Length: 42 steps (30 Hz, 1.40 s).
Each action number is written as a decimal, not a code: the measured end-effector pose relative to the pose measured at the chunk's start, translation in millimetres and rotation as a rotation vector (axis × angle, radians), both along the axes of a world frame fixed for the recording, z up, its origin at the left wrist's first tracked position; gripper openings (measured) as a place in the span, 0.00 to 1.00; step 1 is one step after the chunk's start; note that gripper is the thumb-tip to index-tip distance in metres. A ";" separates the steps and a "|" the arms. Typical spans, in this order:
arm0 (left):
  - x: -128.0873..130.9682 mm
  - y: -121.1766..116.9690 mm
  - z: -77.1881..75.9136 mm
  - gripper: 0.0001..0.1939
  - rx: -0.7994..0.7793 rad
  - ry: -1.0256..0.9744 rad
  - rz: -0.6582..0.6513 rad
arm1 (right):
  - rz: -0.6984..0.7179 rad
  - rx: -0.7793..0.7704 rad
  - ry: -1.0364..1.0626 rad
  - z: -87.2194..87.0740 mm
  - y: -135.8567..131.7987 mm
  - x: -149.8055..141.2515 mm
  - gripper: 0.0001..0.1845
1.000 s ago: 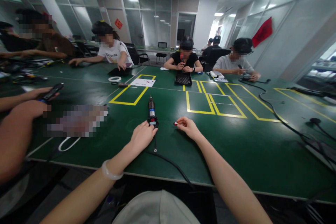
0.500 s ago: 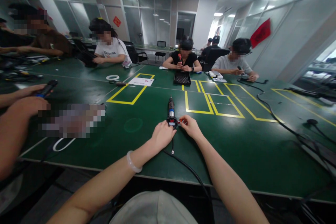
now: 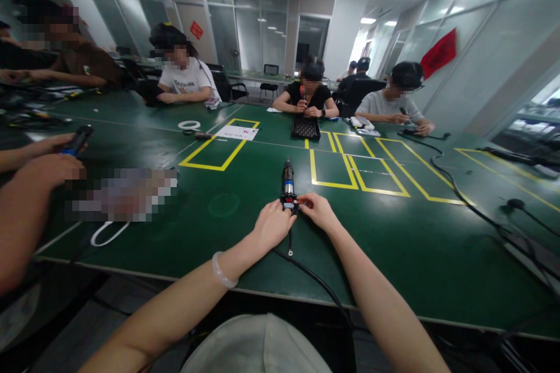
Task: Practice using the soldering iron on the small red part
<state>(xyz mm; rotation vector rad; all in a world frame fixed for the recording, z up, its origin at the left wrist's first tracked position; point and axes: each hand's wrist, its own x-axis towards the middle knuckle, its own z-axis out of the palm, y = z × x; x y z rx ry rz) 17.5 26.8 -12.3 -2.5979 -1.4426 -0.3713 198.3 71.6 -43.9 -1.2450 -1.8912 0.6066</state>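
On the green table lies a slim power tool with its inner parts bare [image 3: 287,185]: a dark pointed nose away from me, a blue ring, a silver section and red bits at the near end. My left hand [image 3: 275,224] is closed over that near end, steadying it against the table. At its right side my right hand [image 3: 317,210] pinches a small red-orange piece, perhaps a wire, touching the tool. The fingertips hide its exact shape. A short black lead with a ring terminal [image 3: 290,253] hangs out below my left hand, beside a black cable [image 3: 317,277].
Yellow tape outlines [image 3: 335,185] mark the table ahead. To the left are a white paper [image 3: 236,133], a tape roll [image 3: 189,125] and a neighbour's hand holding a dark tool [image 3: 79,140]. A black tray [image 3: 305,129] stands before a person opposite. Cables [image 3: 455,186] run along the right.
The view has shifted slightly. My right fingers have closed in a little on the red-orange piece; my left hand and the tool keep their places on the table.
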 end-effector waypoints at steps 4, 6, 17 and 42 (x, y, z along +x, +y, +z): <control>-0.8 -0.4 0.0 0.19 -0.015 -0.003 -0.004 | -0.039 -0.017 0.010 2.6 -2.8 -1.9 0.13; -1.5 -1.8 0.0 0.18 -0.023 -0.023 -0.006 | -0.063 -0.006 -0.001 4.5 -4.2 -2.5 0.13; -17.1 9.8 27.6 0.25 -0.057 -0.109 0.098 | -0.020 -0.072 0.059 8.0 -4.2 -0.1 0.19; -58.8 59.9 6.9 0.18 -0.169 0.046 -0.180 | -0.017 -0.124 0.176 -8.2 4.3 1.8 0.17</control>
